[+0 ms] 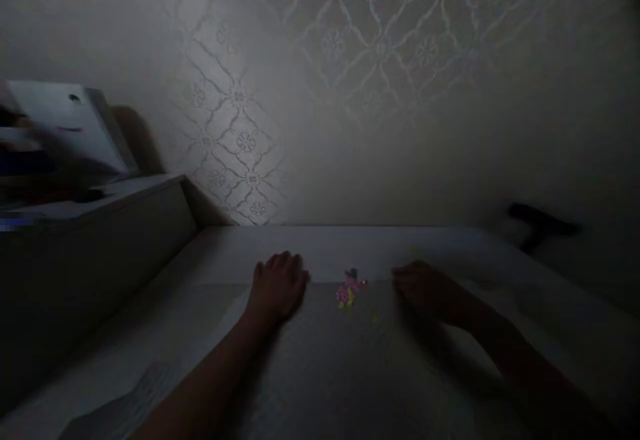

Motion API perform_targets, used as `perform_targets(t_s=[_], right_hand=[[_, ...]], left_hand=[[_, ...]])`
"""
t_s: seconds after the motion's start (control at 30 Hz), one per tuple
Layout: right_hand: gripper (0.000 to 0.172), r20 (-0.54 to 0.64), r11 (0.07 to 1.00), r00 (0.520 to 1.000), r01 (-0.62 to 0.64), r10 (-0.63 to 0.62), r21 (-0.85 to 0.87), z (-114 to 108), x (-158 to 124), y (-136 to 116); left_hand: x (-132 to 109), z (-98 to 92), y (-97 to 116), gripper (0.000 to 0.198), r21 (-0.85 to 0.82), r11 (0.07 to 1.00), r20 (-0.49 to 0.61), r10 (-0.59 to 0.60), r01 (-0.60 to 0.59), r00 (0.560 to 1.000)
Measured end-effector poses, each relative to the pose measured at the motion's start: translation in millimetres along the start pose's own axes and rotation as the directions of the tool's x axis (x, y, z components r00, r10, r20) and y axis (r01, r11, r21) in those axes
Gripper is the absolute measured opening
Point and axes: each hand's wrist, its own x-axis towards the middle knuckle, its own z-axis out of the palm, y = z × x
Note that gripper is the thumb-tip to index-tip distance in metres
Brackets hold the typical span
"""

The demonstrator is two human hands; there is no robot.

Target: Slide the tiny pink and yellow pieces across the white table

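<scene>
At the near left lies a crumpled grey piece (pixel 123 403) with faint rows of marks, too dim to name further. To its right, a pale sheet-like material (pixel 340 367) spreads over the middle of the table between the person's two bare forearms, its surface faintly mottled, its far border running across in a nearly straight line. Near that border sits a small pink-and-yellow flower-like motif (pixel 347 291) with a dark grey bit at its far end; whether it is printed or made of loose pieces, I cannot tell. Left of the motif, the left hand (pixel 280 285) rests palm down at the material's far border, fingers loosely curled and slightly spread; I cannot tell if it pinches anything. Right of the motif, the right hand (pixel 417 287) is in shadow at about the same depth, fingers bunched together and pointing inward, with its grip likewise unclear. Beyond both hands runs a bare strip of white tabletop (pixel 345 250), reaching to the wall. On the left stands a raised pale cabinet (pixel 100 267), bearing a white box-like object (pixel 75 127) with dark marks. At the far right is a blurred black object (pixel 543 220). Behind everything rises a wall (pixel 380 127) covered in lattice-and-flower wallpaper.
</scene>
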Motion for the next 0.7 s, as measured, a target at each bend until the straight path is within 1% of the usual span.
perform_targets(t_s=[0.1,0.2,0.27,0.33,0.53,0.63,0.7], right_hand=[[0.028,0.068,0.989,0.993,-0.088,0.096,-0.12,11.7,-4.5,39.0],[0.029,0.06,0.959,0.974,-0.205,0.22,-0.194,22.9,-6.1,68.3],[0.031,0.037,0.939,0.957,-0.275,0.289,-0.207,29.0,-5.8,78.4],[0.032,0.009,0.923,0.944,-0.319,0.329,-0.215,34.1,-5.2,82.2],[0.038,-0.07,0.904,0.927,-0.375,0.368,-0.204,46.3,-7.1,86.6],[0.04,-0.131,0.915,0.926,-0.372,0.354,-0.154,48.4,-7.7,89.5],[0.04,-0.173,0.933,0.932,-0.34,0.318,-0.119,44.2,-6.0,84.5]], left_hand=[[0.6,1.0,-0.7,0.05,-0.002,1.0,0.001,0.009,-0.009,1.0],[1.4,2.1,-1.7,0.05,-0.002,1.0,-0.007,0.018,-0.018,1.0],[1.6,2.0,-1.8,0.05,-0.006,1.0,-0.003,0.009,-0.009,1.0],[1.6,1.2,-1.6,0.049,-0.008,1.0,0.001,0.008,-0.008,1.0],[0.8,-0.5,-0.7,0.049,-0.011,1.0,-0.012,0.007,-0.007,1.0],[0.7,-0.9,0.0,0.05,-0.002,1.0,0.001,0.004,-0.004,1.0],[0.8,-1.0,0.1,0.05,-0.001,1.0,0.006,0.008,-0.008,1.0]])
